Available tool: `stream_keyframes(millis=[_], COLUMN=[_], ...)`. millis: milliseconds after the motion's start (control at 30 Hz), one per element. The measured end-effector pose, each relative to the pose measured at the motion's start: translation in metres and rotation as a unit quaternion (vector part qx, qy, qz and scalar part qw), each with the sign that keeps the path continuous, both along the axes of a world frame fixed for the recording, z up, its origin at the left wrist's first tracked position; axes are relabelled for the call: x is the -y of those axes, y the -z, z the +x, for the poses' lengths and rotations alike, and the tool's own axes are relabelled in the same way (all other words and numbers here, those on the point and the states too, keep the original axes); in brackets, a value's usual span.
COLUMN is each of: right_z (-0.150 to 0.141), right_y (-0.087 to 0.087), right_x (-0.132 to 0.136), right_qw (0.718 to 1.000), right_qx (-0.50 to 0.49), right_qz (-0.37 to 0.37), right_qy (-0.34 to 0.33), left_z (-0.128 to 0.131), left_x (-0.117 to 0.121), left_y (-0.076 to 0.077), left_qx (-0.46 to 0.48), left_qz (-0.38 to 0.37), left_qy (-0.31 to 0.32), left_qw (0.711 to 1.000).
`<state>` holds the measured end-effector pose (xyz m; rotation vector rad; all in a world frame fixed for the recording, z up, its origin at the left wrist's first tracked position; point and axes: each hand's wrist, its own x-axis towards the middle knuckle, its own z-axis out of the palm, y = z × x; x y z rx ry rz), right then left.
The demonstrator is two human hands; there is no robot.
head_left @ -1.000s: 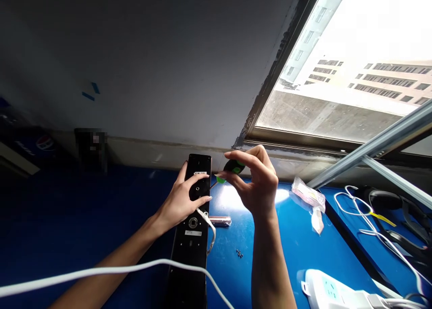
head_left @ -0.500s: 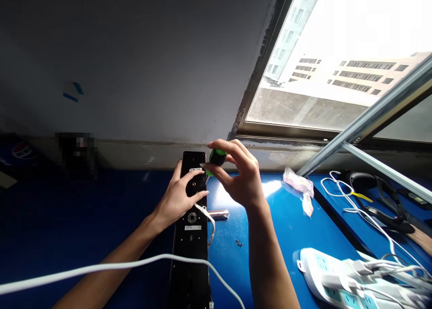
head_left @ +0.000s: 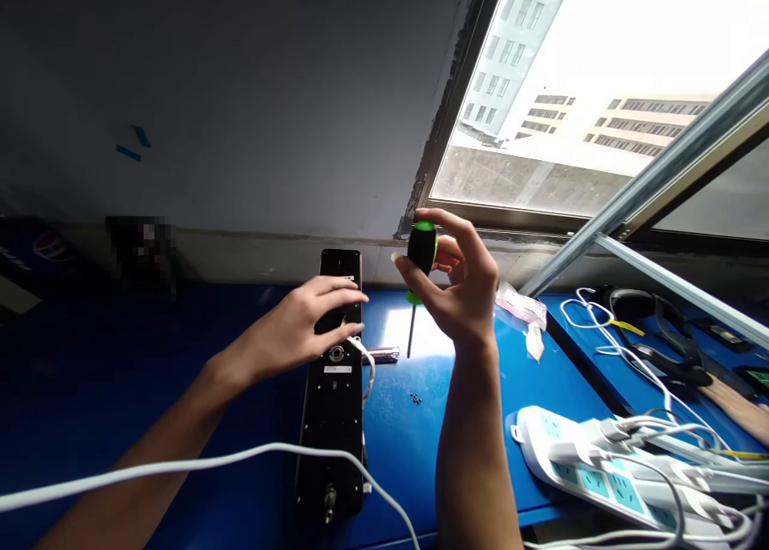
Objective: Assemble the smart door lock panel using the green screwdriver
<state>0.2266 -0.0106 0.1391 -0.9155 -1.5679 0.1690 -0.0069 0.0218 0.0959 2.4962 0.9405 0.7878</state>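
My right hand (head_left: pixel 467 290) grips a screwdriver (head_left: pixel 422 247) with a green and black handle, fingers wrapped round it. Its dark shaft points down over the blue table, to the right of a long black panel (head_left: pixel 332 434) that looks like a door-lock housing. Across the upper part of that panel lies my left hand (head_left: pixel 316 310), fingers stretched out and apart, holding nothing. It hides part of the panel's face. From beneath its thumb a white wrapped cable (head_left: pixel 368 366) bends down the panel's right edge. Several small dark screws (head_left: pixel 416 399) lie on the table.
A shiny metal cylinder (head_left: pixel 388 355) lies beside the panel. A white cord (head_left: pixel 258 451) crosses in front. At right are a loaded power strip (head_left: pixel 568 450), a crumpled plastic bag (head_left: pixel 521 306), a black headset (head_left: pixel 654 326) and another person's hand (head_left: pixel 726 402).
My right hand has moved right with the screwdriver, away from the panel, and its shaft now shows. My left hand's fingers have straightened and shifted off the panel's left edge.
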Motion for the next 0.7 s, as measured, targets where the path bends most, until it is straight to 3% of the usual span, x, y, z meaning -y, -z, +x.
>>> stream_keyframes(millis=[67, 167, 233, 333, 433, 567, 700], right_z=[0.0, 0.0, 0.0, 0.001, 0.002, -0.002, -0.016], right_y=[0.013, 0.041, 0.061, 0.085, 0.097, 0.104, 0.116], right_x=[0.001, 0.007, 0.015, 0.029, 0.043, 0.055, 0.061], right_qw=[1.0, 0.997, 0.993, 0.976, 0.95, 0.931, 0.925], right_qx=[-0.02, -0.058, -0.098, -0.159, -0.175, -0.129, -0.119], right_qz=[-0.009, -0.036, -0.051, -0.146, -0.246, -0.312, -0.326], right_qy=[0.004, 0.03, 0.039, -0.01, -0.08, -0.139, -0.152], left_z=[0.002, 0.005, 0.006, 0.002, -0.007, -0.013, -0.006], left_x=[0.007, 0.019, 0.032, 0.058, 0.086, 0.111, 0.114], left_y=[0.002, 0.004, 0.01, 0.032, 0.065, 0.099, 0.107], left_qx=[-0.035, -0.021, 0.009, 0.037, 0.044, 0.163, 0.256], left_qz=[-0.012, 0.026, 0.051, 0.032, -0.092, -0.291, -0.319], left_qy=[0.048, 0.049, 0.015, -0.082, -0.183, -0.132, -0.135], left_qw=[0.998, 0.998, 0.999, 0.995, 0.978, 0.933, 0.903])
